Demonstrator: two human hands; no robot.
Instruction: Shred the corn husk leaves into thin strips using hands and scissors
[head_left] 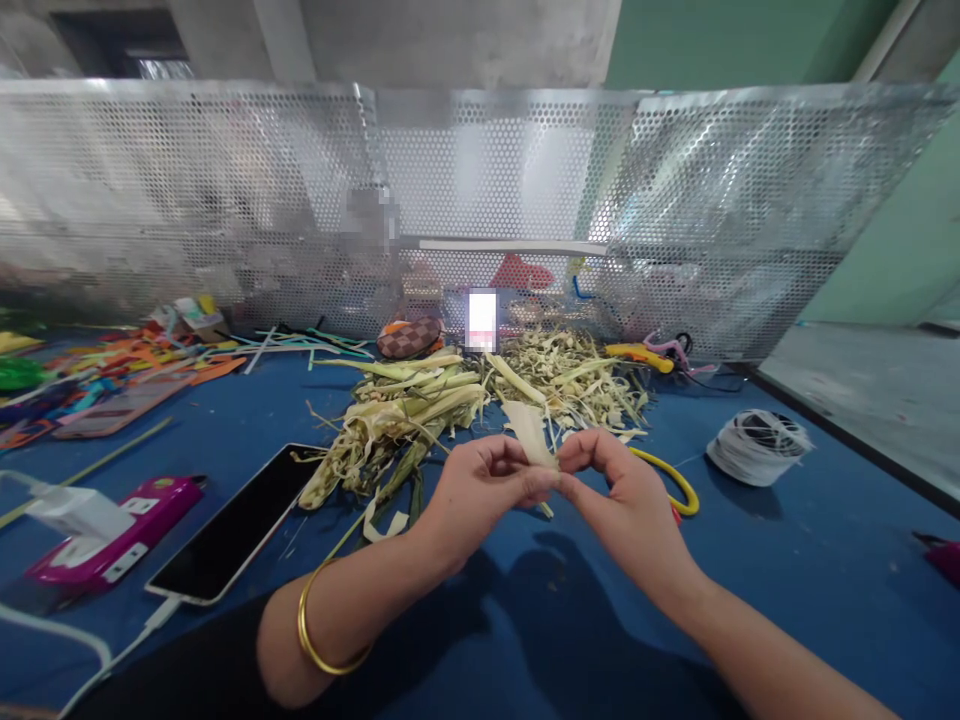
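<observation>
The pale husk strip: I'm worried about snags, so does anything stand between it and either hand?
Nothing visible does. The left hand grips the pale husk strip near its lower end, and the right hand is right there too. The heap of husks lies beyond.

Pale strip (531,428), toward 5 o'clock from centre: dry plant fibre, papery and matt. Leafy stalks (420,405), 8 o'clock: coarser fibre, rough, frayed at the ends. Shredded heap (577,372), 3 o'clock: thin, papery curls, matt. Perforated panel (495,180), 12 o'clock: metal-like sheet with a silvery sheen. Table (480,655), 6 o'clock: smooth, low sheen. Bangle (306,630), 7 o'clock: polished, gold-toned metal. Sleeve (202,660), 8 o'clock: matt cloth. Phone (232,525), 8 o'clock: glassy, smooth face. Power strip (169,505), between 8 and 9 o'clock: glossy plastic. Handle loop (691,490), 4 o'clock: smooth plastic, slightly shiny.
</observation>
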